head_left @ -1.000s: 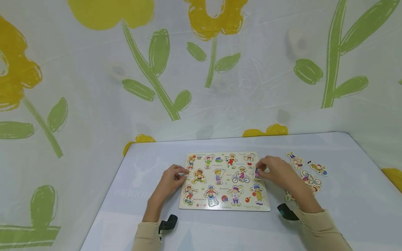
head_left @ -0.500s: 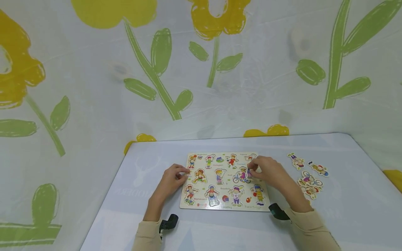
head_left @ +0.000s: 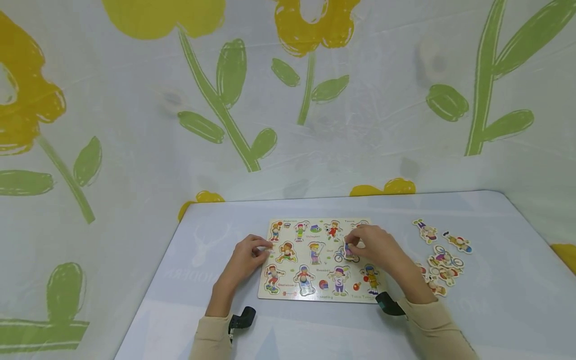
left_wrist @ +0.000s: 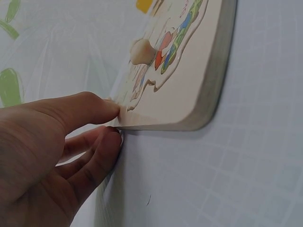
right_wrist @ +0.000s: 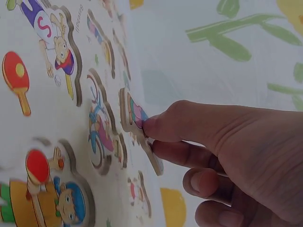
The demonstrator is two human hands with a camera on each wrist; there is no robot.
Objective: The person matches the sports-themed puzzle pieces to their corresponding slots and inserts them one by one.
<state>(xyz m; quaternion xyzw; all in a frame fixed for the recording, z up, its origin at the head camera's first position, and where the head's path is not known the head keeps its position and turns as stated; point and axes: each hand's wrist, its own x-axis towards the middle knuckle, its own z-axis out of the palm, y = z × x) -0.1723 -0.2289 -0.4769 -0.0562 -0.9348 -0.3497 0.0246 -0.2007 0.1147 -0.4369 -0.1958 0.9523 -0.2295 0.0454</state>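
**Right hand pinches a painted piece over the board; left hand grips the board's edge**

Nearest are two beige sleeves (head_left: 437, 327), each with a black wrist device (head_left: 244, 318) beside the wrist, above a pale blue-white table (head_left: 315, 332).

The left hand (head_left: 245, 257) pinches the left edge of a flat, cream-coloured rectangular board (head_left: 302, 255), thumb on top and fingers below. The board lies on the table, printed with rows of colourful children playing sports. The left wrist view shows a pale rounded knob (left_wrist: 142, 52) on it near the thumb.

The right hand (head_left: 375, 242) has thumb and forefinger clamped on a small flat painted cut-out piece (right_wrist: 135, 113), tilted just beside the bicycle picture (right_wrist: 98, 125); whether it touches the board cannot be told.

Right of the board, several loose flat cut-out figures (head_left: 443, 257) lie on the table, some overlapping.

Behind the table hangs a white sheet (head_left: 373, 150) printed with yellow flowers (head_left: 335, 36) and green leaves (head_left: 231, 70).
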